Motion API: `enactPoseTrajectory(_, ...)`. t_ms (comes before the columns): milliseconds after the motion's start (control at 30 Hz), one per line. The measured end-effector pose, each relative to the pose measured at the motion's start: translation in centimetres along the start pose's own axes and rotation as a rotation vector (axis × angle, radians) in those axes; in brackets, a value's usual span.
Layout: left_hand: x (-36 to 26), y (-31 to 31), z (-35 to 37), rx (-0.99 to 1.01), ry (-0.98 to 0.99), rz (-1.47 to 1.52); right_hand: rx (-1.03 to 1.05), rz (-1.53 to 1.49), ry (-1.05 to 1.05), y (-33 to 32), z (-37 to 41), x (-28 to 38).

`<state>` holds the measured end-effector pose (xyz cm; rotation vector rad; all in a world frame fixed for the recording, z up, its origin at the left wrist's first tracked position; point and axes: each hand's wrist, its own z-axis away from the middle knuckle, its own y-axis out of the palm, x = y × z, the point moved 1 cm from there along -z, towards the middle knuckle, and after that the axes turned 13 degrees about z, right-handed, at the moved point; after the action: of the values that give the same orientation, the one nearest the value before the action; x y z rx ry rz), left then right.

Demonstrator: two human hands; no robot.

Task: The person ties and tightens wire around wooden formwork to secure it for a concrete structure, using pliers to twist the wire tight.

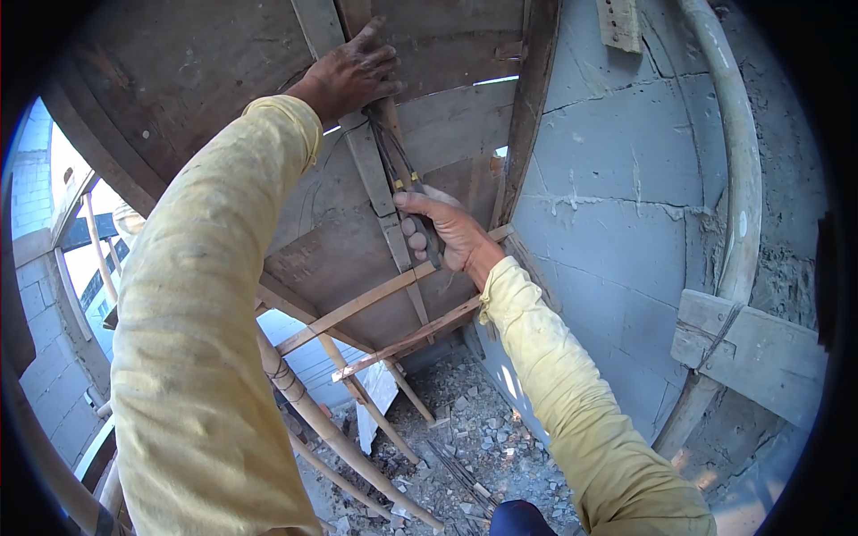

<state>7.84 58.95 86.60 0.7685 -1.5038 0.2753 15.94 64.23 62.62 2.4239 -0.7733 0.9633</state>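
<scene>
My right hand (438, 228) is closed around the grips of a pair of dark pincers (393, 161) with yellow marks on the handles. Their upper end reaches a thin wire (362, 123) beside a long wooden batten (366, 161). Higher up, my left hand (353, 76) lies against the timber with its fingers spread. Behind both hands are the brown boards (447, 107) of a wooden panel, which leans overhead with slits of light between the boards.
A grey block wall (617, 152) stands on the right, with a curved pole (742, 179) and a plank (751, 353) tied to it. Crosspieces (357, 308) and slanting bamboo poles (331, 429) are below. Rubble (474, 411) covers the ground.
</scene>
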Motion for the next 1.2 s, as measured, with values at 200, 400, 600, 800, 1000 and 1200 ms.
enactPoseTrajectory(200,-0.4,-3.6,0.0,0.132,0.065,-0.079,-0.720,1.337,-0.411,1.4,1.5,0.6)
enactPoseTrajectory(400,0.3,-0.5,-0.5,0.066,0.036,-0.024,-0.479,1.191,-0.414,-1.5,0.5,0.6)
enactPoseTrajectory(600,0.0,-4.0,-1.0,0.211,0.084,-0.019,-0.630,1.187,-0.768,-5.0,-5.1,-5.7)
enactPoseTrajectory(800,0.0,0.6,-0.6,-0.004,0.041,-0.006,-0.696,1.298,-0.520,-3.1,-2.1,-2.7)
enactPoseTrajectory(1000,-0.3,0.3,-0.6,0.034,0.008,-0.019,-0.593,1.036,-0.216,1.4,-0.5,-0.4)
enactPoseTrajectory(1200,-0.3,0.5,-0.6,0.002,0.006,-0.031,-0.102,-0.073,0.128,1.5,0.3,0.4)
